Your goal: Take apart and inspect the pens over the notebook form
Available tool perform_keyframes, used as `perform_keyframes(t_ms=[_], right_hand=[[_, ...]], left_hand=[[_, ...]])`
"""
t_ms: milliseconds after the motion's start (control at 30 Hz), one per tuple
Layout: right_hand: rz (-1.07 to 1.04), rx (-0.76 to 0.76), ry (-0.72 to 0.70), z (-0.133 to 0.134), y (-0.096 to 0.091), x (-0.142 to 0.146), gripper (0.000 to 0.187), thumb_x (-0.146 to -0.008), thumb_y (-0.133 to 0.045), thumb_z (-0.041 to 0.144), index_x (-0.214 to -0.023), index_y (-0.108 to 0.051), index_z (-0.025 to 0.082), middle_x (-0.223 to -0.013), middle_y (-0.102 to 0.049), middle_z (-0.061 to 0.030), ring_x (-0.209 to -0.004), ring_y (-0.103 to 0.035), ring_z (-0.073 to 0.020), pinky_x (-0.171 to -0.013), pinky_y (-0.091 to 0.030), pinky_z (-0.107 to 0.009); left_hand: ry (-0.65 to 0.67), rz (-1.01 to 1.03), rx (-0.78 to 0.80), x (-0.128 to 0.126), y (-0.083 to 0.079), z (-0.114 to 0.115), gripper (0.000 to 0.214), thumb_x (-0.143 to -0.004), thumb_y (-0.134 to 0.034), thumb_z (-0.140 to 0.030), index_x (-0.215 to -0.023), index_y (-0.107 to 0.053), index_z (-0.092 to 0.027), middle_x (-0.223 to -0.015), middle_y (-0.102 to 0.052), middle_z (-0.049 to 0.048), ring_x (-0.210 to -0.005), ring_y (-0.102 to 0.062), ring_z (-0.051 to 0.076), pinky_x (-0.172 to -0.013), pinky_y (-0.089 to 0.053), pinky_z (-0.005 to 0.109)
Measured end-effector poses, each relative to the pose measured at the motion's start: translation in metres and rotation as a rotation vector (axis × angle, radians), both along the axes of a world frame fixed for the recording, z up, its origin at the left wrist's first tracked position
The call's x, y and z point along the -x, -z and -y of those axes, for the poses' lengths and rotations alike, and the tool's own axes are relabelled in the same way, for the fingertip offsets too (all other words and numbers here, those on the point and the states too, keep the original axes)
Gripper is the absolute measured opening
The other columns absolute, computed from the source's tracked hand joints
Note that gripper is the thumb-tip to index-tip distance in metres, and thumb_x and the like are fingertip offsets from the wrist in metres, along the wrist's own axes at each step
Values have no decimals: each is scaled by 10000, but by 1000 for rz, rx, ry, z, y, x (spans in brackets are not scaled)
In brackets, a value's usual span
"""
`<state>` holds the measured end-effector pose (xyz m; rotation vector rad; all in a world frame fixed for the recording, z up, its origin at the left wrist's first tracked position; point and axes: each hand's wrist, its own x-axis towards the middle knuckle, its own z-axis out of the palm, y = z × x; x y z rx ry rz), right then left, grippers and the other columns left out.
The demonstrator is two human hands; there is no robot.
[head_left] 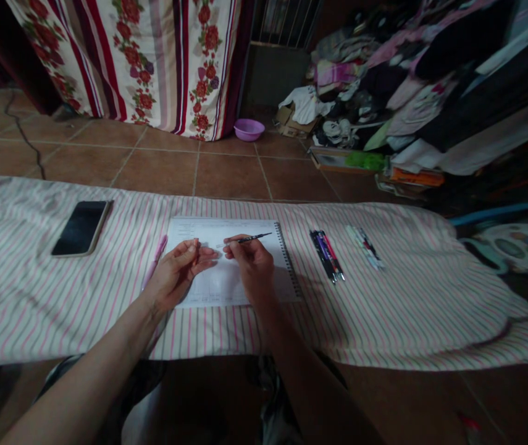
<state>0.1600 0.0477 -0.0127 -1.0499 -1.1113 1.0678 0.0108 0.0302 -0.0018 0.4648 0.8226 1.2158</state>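
My right hand (252,258) grips a slim dark pen (253,238) above the notebook. Its thin pointed end faces right, and a pale clear end shows at the fingertips on the left. Beside it, my left hand (181,266) has thumb and index finger pinched together, the other fingers stretched toward the right hand; whatever is in the pinch is too small to make out. Under both hands lies an open spiral notebook (226,290), its coil along the right edge. A pink pen (156,258) rests by the notebook's left side, partly behind my left forearm.
Several dark and coloured pens (326,254) lie right of the notebook, with lighter pens (365,247) farther right. A phone (82,228) is at the left on the striped cloth (412,296). Beyond are a purple basin (249,130), a floral curtain (166,68) and piled clothes (338,74).
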Motion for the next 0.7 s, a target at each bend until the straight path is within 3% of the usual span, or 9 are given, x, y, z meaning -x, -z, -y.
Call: perform_keyframes(t_ms=[100,233,700], right_hand=[[5,2,-12,1,0,1,140,-783,-618,325,-816,-633,190,-804,-704,-17,-624,-634,-102,-624,-520,-235],[17,-15,-5,1,0,1,136,-790,-609,327,-818,-626,195,-801,-702,-16,-620,-633,-105,-616,-523,-236],[132,-112,-100,8,-3,0,97,-823,-572,314,-846,-604,226,-700,-686,3,-627,-652,-135,-635,-534,-266]], left_hand=[[-1,-35,-60,3,0,0,156,-692,-722,-134,-796,-605,-149,-851,-672,31,-906,-630,156,-874,-498,298],[13,-136,-91,2,3,-1,214,-649,-765,-162,-791,-606,-160,-753,-654,-4,-789,-634,120,-836,-492,258],[38,-198,-113,-9,13,2,216,-631,-765,-210,-771,-608,-160,-754,-671,12,-758,-625,124,-827,-460,293]])
